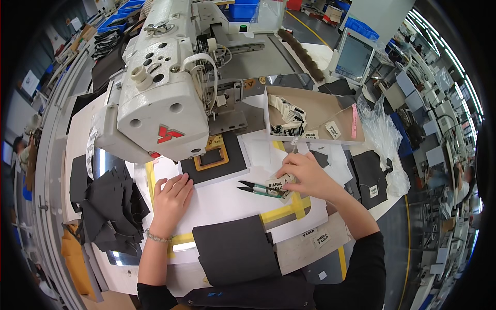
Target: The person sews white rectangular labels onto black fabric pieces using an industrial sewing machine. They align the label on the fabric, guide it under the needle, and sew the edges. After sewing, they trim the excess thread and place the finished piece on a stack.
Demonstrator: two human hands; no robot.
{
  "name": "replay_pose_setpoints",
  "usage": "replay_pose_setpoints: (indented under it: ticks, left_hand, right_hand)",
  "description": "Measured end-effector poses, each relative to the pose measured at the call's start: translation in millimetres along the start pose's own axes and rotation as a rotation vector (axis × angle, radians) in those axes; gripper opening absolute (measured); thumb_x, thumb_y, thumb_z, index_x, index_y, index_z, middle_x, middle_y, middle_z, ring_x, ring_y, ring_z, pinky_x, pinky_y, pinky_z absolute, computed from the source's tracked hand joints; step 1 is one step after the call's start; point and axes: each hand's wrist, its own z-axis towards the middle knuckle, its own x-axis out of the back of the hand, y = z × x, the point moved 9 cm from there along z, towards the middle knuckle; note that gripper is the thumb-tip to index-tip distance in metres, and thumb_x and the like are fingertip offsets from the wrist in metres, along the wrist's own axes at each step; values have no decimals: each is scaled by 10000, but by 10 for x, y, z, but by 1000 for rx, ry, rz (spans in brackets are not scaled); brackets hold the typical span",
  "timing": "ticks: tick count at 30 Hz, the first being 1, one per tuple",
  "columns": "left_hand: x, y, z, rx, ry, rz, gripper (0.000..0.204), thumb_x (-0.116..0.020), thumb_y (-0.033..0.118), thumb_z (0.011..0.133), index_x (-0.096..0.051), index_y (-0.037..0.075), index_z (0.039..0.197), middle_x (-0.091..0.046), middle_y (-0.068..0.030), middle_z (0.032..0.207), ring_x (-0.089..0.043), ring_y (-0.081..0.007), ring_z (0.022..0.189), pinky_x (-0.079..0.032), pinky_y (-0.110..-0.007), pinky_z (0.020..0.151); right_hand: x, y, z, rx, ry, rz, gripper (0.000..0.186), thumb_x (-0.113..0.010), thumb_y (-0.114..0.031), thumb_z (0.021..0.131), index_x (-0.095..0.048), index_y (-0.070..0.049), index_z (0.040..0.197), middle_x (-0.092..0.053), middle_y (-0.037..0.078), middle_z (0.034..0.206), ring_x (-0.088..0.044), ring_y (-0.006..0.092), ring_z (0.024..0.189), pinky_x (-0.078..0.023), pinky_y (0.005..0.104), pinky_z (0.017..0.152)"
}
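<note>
My left hand lies with its fingers stretched out on a white sheet, its fingertips at the edge of a dark fabric piece. On that fabric sits an amber rectangular frame, below the head of a white sewing machine. My right hand is closed at a small stack of white printed labels, its fingertips on them. Thread snips with dark blades and green handles lie against these labels, tips pointing left; part of their handles is hidden.
A shallow cardboard box with more labels stands behind my right hand. Dark fabric pieces pile up at left, and a dark stack lies in front of me. Clear plastic and a screen are at right.
</note>
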Motion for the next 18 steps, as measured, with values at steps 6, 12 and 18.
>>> replay_pose_setpoints:
  ticks: [6,12,18]
  left_hand:
    - [9,3,10,4,20,-24,204,-743,84,773,-715,68,974,-704,-41,1076,-643,-192,1020,-421,-397,928]
    - [17,5,4,-4,15,-11,196,-741,91,779,-715,69,973,-704,-42,1069,-646,-187,1013,-422,-393,929]
    - [4,4,3,-7,16,-16,195,-739,94,785,-714,71,977,-703,-39,1070,-645,-181,1015,-422,-394,926]
  right_hand:
    - [-47,-56,65,37,-3,-13,186,-763,-189,749,-647,-137,884,-562,1,993,-536,183,981,-310,341,863]
    - [-96,-55,145,33,-48,19,169,-761,-168,748,-631,-147,855,-591,-16,915,-554,174,963,-308,339,830]
    - [-104,-111,140,53,-59,-2,144,-767,-187,741,-639,-146,795,-610,-16,919,-570,167,933,-304,341,829]
